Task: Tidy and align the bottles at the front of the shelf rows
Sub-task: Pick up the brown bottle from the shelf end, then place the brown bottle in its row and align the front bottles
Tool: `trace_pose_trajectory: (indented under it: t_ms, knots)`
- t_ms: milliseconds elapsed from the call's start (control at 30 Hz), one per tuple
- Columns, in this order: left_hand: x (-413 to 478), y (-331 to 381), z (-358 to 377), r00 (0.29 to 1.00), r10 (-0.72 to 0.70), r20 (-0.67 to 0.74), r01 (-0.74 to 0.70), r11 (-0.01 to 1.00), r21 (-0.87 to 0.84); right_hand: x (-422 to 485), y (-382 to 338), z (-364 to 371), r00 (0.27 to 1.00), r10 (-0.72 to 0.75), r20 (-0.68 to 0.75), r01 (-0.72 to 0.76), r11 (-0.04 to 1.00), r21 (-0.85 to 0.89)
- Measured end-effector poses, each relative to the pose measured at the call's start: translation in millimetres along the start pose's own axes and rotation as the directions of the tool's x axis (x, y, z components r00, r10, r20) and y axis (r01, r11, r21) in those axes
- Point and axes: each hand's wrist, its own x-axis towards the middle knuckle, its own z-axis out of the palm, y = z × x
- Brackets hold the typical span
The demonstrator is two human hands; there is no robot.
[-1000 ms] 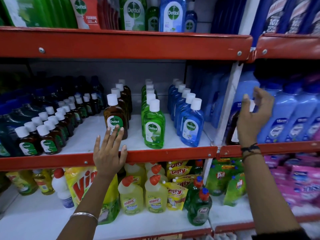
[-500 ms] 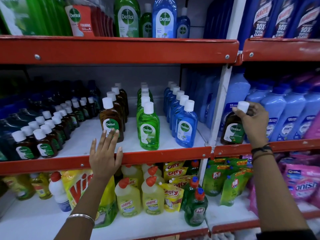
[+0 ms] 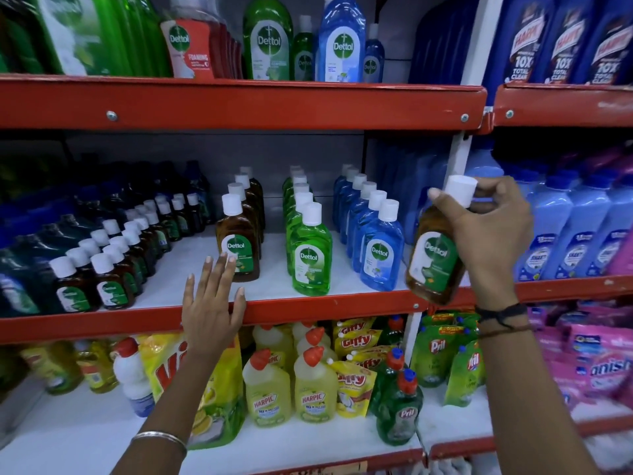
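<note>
While the right hand (image 3: pixel 493 234) carried a brown Dettol bottle (image 3: pixel 436 255) clear of the shelf, the step in hand looked like returning a stray to its proper row. Only the head view was given. In it the bottle hung tilted in the air, in front of the white upright (image 3: pixel 455 173) between the two shelf bays, its base just over the red shelf lip (image 3: pixel 308 308). The right fingers (image 3: pixel 442 197) were clamped on its white cap and neck, thumb on one side and the others curled round the far side, with the palm against the bottle's shoulder.

The left hand (image 3: pixel 212 303) lay flat with its palm over the red shelf lip. Its fingers (image 3: pixel 224 265) were spread apart and straight, holding nothing; their tips reached the base of the front bottle of the brown row (image 3: pixel 238 245), though whether they touched it could not be told.

That brown row stood left of the green row (image 3: pixel 310 248) and the blue row (image 3: pixel 380 245), each front bottle upright with its label facing out. Small brown bottles (image 3: pixel 102 269) filled the left of the shelf.

By my judgement the next move called for bringing the held bottle leftward past the blue and green rows, righting it, and setting it at the front of the brown row, label forward and level with its neighbours. The left hand was well placed to steady or shift the front brown bottle to make room.
</note>
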Motion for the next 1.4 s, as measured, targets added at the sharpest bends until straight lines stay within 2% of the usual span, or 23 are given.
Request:
trace_pose_trajectory:
  t_ms: [167, 267, 600, 1000, 1100, 1167, 1200, 1233, 1300, 1333, 1400]
  knots:
    - [2.0, -28.2, -13.4, 0.995, -0.098, -0.006, 0.098, 0.995, 0.021, -44.2, -45.2, 45.4, 0.972, -0.02, 0.234, -0.04, 0.968, 0.247]
    - [0.4, -46.2, -19.5, 0.992, -0.124, 0.008, 0.124, 0.991, 0.051, -70.0, -67.0, 83.4, 0.947, -0.045, 0.319, -0.062, 0.947, 0.316]
    - [0.3, -62.1, -26.8, 0.995, -0.093, 0.04, 0.09, 0.993, 0.073, -131.5, -89.3, 187.3, 0.881, -0.05, 0.47, -0.078, 0.965, 0.249]
    - [1.1, -65.2, -23.8, 0.994, -0.079, 0.078, 0.069, 0.989, 0.127, -153.6, -69.5, 220.8, 0.819, -0.066, 0.57, -0.093, 0.965, 0.246]
    - [4.4, -57.5, -27.4, 0.986, -0.129, 0.102, 0.124, 0.991, 0.055, -160.6, -65.5, 216.2, 0.8, -0.055, 0.597, -0.158, 0.941, 0.299]
    - [8.2, -48.1, -31.7, 0.983, -0.168, 0.07, 0.175, 0.977, -0.124, -172.0, -62.3, 205.8, 0.798, -0.001, 0.603, -0.238, 0.918, 0.316]
    - [11.6, -40.7, -37.0, 0.976, -0.206, 0.073, 0.218, 0.938, -0.271, -178.9, -60.0, 199.5, 0.793, 0.038, 0.608, -0.282, 0.908, 0.31]
    - [16.0, -32.1, -42.5, 0.96, -0.256, 0.113, 0.279, 0.856, -0.435, -185.7, -56.1, 194.1, 0.784, 0.076, 0.616, -0.328, 0.893, 0.308]
    - [25.7, -14.2, -52.5, 0.905, -0.325, 0.273, 0.421, 0.611, -0.67, -200.2, -43.9, 189.3, 0.747, 0.151, 0.648, -0.439, 0.843, 0.31]
    - [29.8, -7.1, -55.4, 0.877, -0.333, 0.345, 0.475, 0.502, -0.723, -206.1, -40.3, 187.9, 0.724, 0.177, 0.667, -0.491, 0.812, 0.317]
    - [34.0, 0.8, -55.3, 0.847, -0.321, 0.424, 0.524, 0.376, -0.764, -213.0, -37.5, 187.9, 0.686, 0.218, 0.694, -0.555, 0.774, 0.305]
